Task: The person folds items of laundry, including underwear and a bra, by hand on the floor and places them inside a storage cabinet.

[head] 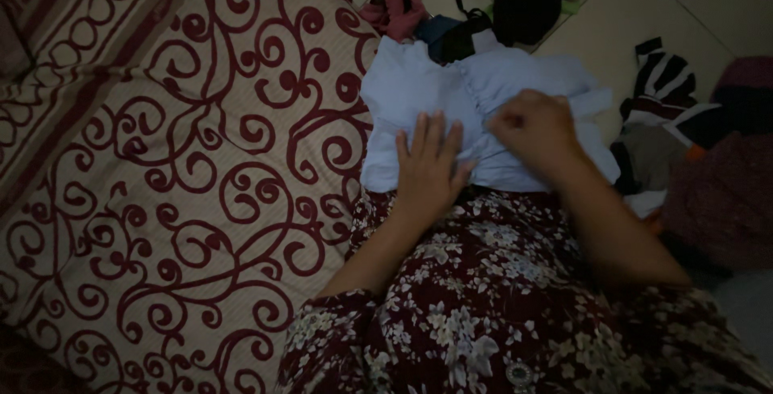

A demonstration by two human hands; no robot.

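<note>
A pale blue garment (439,96) lies crumpled across the person's lap, at about one o'clock from the middle of the view, its lower edge resting on the dark red floral dress (491,281) the person wears. The left hand (429,170) lies flat on the garment's lower left part, palm down, fingers spread and pointing toward twelve o'clock, released rather than gripping, simply pressing the cloth. The right hand (535,124) sits just beside it toward three o'clock, curled with its fingers bunched, pinching a fold of the same pale blue cloth near the garment's middle; the two hands are near each other but do not touch. To the nine o'clock side, filling the left half of the view, spreads a cream mattress cover (177,201) printed with dark red scrolls, and the garment's left edge overlaps it. Beyond the garment, toward twelve o'clock, a heap of clothes lies on the pale tiled floor (644,8): a pink piece (394,8), a dark blue piece (451,36) touching the garment's top edge, and a black bra (527,0) with straps spread out. At three o'clock lies a black-and-white striped garment (664,80), and past it, at the right edge, a dark maroon cloth (721,193). The light is dim, so finer details of the fabrics cannot be told.
</note>
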